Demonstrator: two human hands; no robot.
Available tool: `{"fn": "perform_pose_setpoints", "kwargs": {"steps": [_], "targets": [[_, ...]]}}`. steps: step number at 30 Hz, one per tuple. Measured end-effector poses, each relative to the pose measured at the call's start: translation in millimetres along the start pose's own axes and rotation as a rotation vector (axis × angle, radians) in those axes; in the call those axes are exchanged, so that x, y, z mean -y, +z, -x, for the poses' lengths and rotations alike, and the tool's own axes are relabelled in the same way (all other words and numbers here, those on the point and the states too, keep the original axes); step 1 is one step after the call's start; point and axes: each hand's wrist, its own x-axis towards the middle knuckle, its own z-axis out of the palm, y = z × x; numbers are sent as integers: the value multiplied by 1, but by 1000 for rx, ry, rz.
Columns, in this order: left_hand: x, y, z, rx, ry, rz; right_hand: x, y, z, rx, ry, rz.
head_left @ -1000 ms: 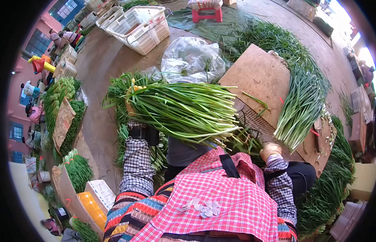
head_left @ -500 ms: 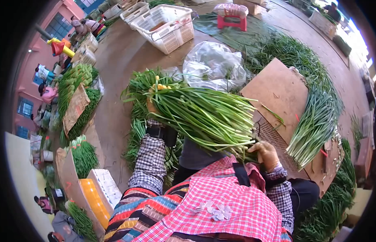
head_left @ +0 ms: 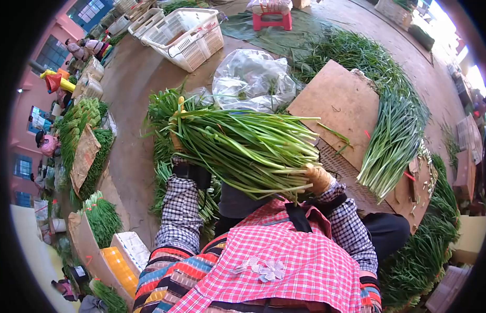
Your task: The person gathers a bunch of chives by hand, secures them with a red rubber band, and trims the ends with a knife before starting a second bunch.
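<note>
Open brown floor point(head_left: 133, 112) stretches left of the large bundle of long green stalks point(head_left: 248, 148), a wide way for a hand to pass. Straight beyond the bundle, a crumpled clear plastic bag point(head_left: 251, 81) blocks the way; farther beyond and leftward stands a white slatted plastic crate point(head_left: 198, 49). To the bundle's right and beyond, room opens over a flat brown board point(head_left: 337, 99), interrupted by thin green scraps point(head_left: 336, 134), then bounded by spread green stalks point(head_left: 392, 138). The right hand point(head_left: 318, 179) obstructs the bundle's cut ends.
</note>
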Motion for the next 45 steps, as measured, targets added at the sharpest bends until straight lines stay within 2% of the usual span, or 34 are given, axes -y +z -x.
{"fn": "perform_pose_setpoints", "kwargs": {"steps": [3,4,6,7,9,11,12,15,16,18,21,22,24,27,28,31,32,35,36,38,39,41,44,45], "targets": [[9,2,-4,-141,103,-57,9,8,-3,-58,54,5],[11,6,0,-2,68,10,7,10,-7,-36,36,-10],[6,-2,1,-88,84,-152,10,20,-18,16,58,9],[2,-10,0,-131,92,-234,14,33,-24,-63,-153,248],[-1,-14,-1,-111,89,-172,15,39,-19,-63,-73,-1],[0,-9,-1,-154,95,-181,13,37,-8,-98,-22,-94],[5,2,1,-65,106,-173,12,35,-2,-119,5,-142],[16,35,8,-79,113,-124,7,26,8,-123,-54,-70],[20,46,8,-214,150,-146,3,22,12,-137,-53,-90],[21,41,4,-220,160,-86,2,27,19,-212,-45,-69],[23,35,3,-124,127,-24,-27,-39,46,-92,-80,181],[11,11,1,-53,97,-15,-26,-55,57,-75,-83,306],[1,-6,0,26,69,24,-18,-43,64,-72,-224,25],[-4,-7,3,99,37,64,-3,-60,85,-353,371,508],[-4,-6,3,119,23,72,-14,-54,79,-397,245,536],[-1,-5,6,137,2,77,19,-1,50,-412,94,340],[-2,-5,6,111,4,60,24,13,37,-510,20,421],[-7,-16,1,92,92,-6,4,2,21,-545,-41,388],[-8,-19,3,40,157,-65,2,-2,24,-538,4,369],[-12,-20,2,122,93,29,-4,-24,40,-523,100,338],[-14,-20,2,160,58,74,-7,-34,43,-666,353,578],[-13,-15,0,212,42,83,-7,-42,56,-502,880,1786],[-2,0,6,171,87,105,-15,-46,66,-486,334,1487],[0,4,10,146,94,108,-15,-45,57,-408,184,1036]]}}
